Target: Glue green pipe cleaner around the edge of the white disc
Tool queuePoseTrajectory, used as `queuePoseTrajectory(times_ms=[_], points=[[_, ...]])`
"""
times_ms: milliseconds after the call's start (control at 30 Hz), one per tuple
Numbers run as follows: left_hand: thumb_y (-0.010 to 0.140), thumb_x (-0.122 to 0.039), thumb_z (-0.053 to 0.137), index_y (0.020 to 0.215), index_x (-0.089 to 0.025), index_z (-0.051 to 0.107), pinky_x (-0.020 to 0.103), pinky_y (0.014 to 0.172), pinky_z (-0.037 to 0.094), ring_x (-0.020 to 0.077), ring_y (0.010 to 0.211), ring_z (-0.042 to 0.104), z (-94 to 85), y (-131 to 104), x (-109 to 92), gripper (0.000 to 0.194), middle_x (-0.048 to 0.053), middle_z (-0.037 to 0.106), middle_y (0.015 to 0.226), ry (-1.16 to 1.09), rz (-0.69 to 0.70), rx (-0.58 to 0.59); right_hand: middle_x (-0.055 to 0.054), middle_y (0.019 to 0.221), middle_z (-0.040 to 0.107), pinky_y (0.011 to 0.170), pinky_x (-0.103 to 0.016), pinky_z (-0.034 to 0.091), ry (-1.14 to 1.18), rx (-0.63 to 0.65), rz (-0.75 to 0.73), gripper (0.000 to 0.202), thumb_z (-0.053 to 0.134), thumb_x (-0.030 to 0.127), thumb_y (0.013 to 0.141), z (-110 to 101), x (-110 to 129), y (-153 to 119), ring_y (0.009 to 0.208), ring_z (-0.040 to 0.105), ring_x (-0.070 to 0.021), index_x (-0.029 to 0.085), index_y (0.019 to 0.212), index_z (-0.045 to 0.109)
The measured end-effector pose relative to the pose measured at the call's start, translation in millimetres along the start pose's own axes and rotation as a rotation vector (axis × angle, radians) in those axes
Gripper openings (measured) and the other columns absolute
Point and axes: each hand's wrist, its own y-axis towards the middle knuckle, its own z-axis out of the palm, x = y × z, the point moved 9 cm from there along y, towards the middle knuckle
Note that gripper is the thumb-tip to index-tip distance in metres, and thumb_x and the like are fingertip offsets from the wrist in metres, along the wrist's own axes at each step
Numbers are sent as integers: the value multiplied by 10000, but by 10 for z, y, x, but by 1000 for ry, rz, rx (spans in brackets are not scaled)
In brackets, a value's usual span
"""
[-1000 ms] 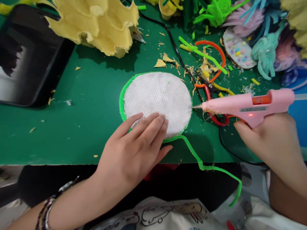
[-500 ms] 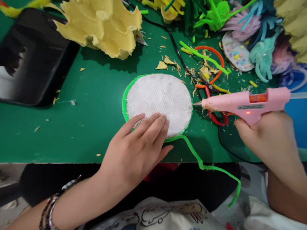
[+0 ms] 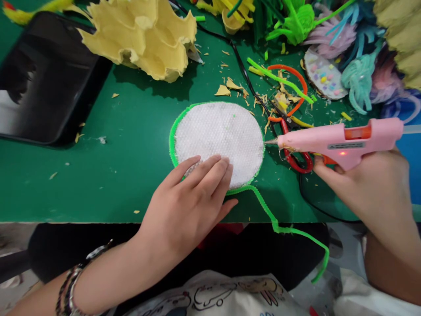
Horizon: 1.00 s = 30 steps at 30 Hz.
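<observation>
A white oval pad [image 3: 219, 131] with a dimpled surface lies on the green table. Along its left and lower edge runs a bright green pipe cleaner [image 3: 259, 202], whose loose end trails over the table's front edge. My left hand [image 3: 194, 188] rests flat on the pad's lower part, fingers stretched out. In my right hand [image 3: 371, 180] is a pink hot glue gun [image 3: 329, 138] with a lit orange light. Its nozzle points left and meets the pad's right edge, or nearly so; I cannot tell if they touch.
Red-handled scissors [image 3: 297, 162] lie under the glue gun. A black phone [image 3: 49, 83] sits at left, near a torn yellow egg carton [image 3: 141, 37]. Orange and green pipe cleaners, scraps and a black cord [image 3: 241, 66] lie behind. Pipe-cleaner bundles [image 3: 358, 83] crowd the back right.
The fingers of my right hand have shifted on the glue gun, and its orange trigger now shows. The nozzle stays at the pad's right edge. My left hand has not moved on the pad.
</observation>
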Motion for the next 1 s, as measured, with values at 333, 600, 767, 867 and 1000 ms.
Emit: queuePoseTrajectory(times_ms=[333, 600, 767, 867, 1000], points=[[980, -307, 470, 1188, -103, 611, 337, 973, 426, 202, 1097, 636, 5, -3, 8, 323, 82, 684, 1187, -37, -12, 12, -30, 528, 394, 470, -290, 277, 6, 76, 66, 163, 445, 340, 661, 51, -47, 70, 497, 408, -170, 234, 541, 417], [971, -299, 489, 1192, -63, 605, 350, 968, 415, 215, 1091, 636, 7, -7, -5, 343, 99, 682, 1182, -31, 7, 0, -19, 511, 331, 494, -293, 237, 26, 57, 74, 203, 428, 324, 640, 52, -51, 72, 480, 348, -154, 252, 517, 285], [968, -308, 497, 1205, -84, 599, 336, 985, 411, 208, 1105, 628, 10, -15, 3, 342, 97, 674, 1196, -55, 0, -1, -34, 555, 410, 515, -296, 253, 38, 52, 44, 126, 448, 281, 653, 76, -43, 68, 516, 378, -157, 232, 560, 377], [969, -296, 492, 1204, -77, 597, 343, 981, 416, 211, 1103, 630, 16, -18, 0, 338, 100, 675, 1195, -55, 2, 5, -23, 533, 372, 509, -300, 257, 47, 41, 48, 154, 439, 276, 662, 68, -35, 86, 519, 369, -160, 243, 553, 335], [994, -303, 430, 1193, -78, 599, 350, 966, 423, 206, 1091, 635, 12, -9, -6, 345, 91, 685, 1186, -28, 7, -2, 3, 464, 270, 466, -294, 215, 74, 52, 74, 217, 411, 272, 621, 52, -14, 147, 461, 277, -134, 258, 522, 219]])
